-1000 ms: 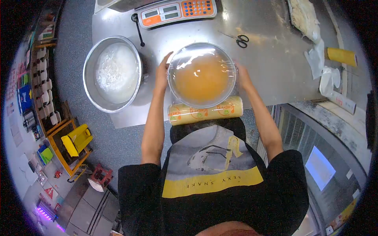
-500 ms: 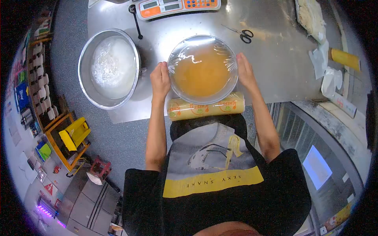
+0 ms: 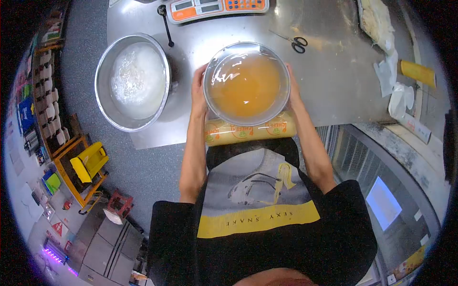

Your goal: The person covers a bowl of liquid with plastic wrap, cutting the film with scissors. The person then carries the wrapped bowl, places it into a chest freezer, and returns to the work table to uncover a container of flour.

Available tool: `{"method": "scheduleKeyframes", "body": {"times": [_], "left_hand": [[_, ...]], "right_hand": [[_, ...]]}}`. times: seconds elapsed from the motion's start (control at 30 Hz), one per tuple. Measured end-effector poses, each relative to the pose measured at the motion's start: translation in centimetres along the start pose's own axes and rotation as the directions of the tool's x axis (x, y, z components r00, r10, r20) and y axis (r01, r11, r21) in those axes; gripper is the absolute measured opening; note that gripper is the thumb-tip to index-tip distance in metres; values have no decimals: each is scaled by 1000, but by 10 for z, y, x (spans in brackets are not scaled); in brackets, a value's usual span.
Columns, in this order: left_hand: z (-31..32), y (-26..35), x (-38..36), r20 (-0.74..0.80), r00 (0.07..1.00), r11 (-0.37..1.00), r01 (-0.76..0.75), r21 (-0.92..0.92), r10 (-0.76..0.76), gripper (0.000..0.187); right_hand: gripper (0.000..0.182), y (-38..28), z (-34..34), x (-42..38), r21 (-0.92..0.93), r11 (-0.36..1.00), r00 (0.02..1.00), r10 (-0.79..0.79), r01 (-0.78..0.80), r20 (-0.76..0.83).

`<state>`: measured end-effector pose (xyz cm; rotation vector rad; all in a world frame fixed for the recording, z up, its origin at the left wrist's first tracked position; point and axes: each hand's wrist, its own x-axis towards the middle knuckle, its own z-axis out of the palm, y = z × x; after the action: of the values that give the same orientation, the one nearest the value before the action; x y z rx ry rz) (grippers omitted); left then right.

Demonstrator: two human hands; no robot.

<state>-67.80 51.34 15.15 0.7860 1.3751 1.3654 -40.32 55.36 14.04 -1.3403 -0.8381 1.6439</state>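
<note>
A round metal bowl (image 3: 246, 114) of orange-yellow liquid stands in front of me, with clear cling film (image 3: 234, 64) stretched tight across its top. My left hand (image 3: 198, 90) is wrapped against the bowl's left side, its fingertips partly hidden behind the wall. On the opposite side my right hand (image 3: 294, 88) presses in the same way, most of its fingers out of sight. Between the bowl and my body lies a printed roll of cling film (image 3: 245, 133). To the left stands a larger metal bowl (image 3: 98, 90) holding a whitish, shiny mass.
At the back of the steel table (image 3: 334, 90) is an orange and white digital scale (image 3: 217, 10). A black spoon-like tool (image 3: 167, 28) lies left of it, and black-handled scissors (image 3: 298, 44) lie to the right. Rolls and a bag (image 3: 377, 21) line the right edge.
Both hands have moved from the bowl's rim down and in around its sides. The film's gathered creases at the left and right edges have smoothed out.
</note>
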Motion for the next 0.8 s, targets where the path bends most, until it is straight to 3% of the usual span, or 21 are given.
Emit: {"method": "scheduleKeyframes", "body": {"times": [0.07,0.1,0.13,0.17,0.2,0.23,0.27,0.3,0.33,0.37,0.43,0.47,0.53,0.67,0.73,0.8], "left_hand": [[-6,-1,-5,138,942,950,312,-15,-307,35],[-6,-1,-14,140,938,947,321,-14,-316,35],[-4,2,-20,121,935,925,350,-149,-334,39],[-1,4,-20,104,933,889,360,-282,-344,44],[1,6,-17,107,937,892,350,-286,-333,44],[1,8,-21,122,921,878,390,-278,-370,51],[-1,9,-26,138,901,861,433,-267,-411,59],[-4,9,-22,141,907,865,422,-272,-398,59],[-11,8,-21,196,888,892,441,-100,-417,61],[-19,4,-26,241,856,888,452,80,-457,65],[-25,-10,-20,246,852,885,459,76,-463,66],[-28,-14,-16,259,842,880,469,81,-473,68],[-10,14,-13,230,834,853,522,-28,-502,66],[-9,24,-12,233,776,714,631,-303,-586,61],[-10,29,-6,241,782,736,622,-266,-574,60],[-16,37,1,236,796,763,603,-232,-557,60]], "right_hand": [[40,12,-8,1,7,999,999,-31,31,10],[47,40,-27,5,-60,996,997,69,-72,-39],[55,52,-37,11,-125,978,984,157,-167,-88],[55,40,-35,15,-129,979,986,145,-155,-84],[64,25,-33,13,92,943,946,323,-320,-16],[74,15,-29,1,294,822,870,485,-488,89],[74,14,-32,-11,295,818,867,491,-493,87],[81,9,-38,-11,46,882,880,463,-469,108],[88,5,-42,-10,-205,887,886,444,-414,132],[88,4,-41,-15,-206,883,883,452,-421,131],[89,-2,-40,-10,-327,907,907,349,-265,234],[89,0,-37,-12,-327,908,906,349,-264,239],[85,5,-36,-9,82,879,856,430,-469,286],[77,10,-43,-11,78,835,828,521,-545,210],[68,8,-47,-6,-43,820,772,553,-570,312],[65,-20,-26,-9,-2,832,787,525,-555,323]]}}
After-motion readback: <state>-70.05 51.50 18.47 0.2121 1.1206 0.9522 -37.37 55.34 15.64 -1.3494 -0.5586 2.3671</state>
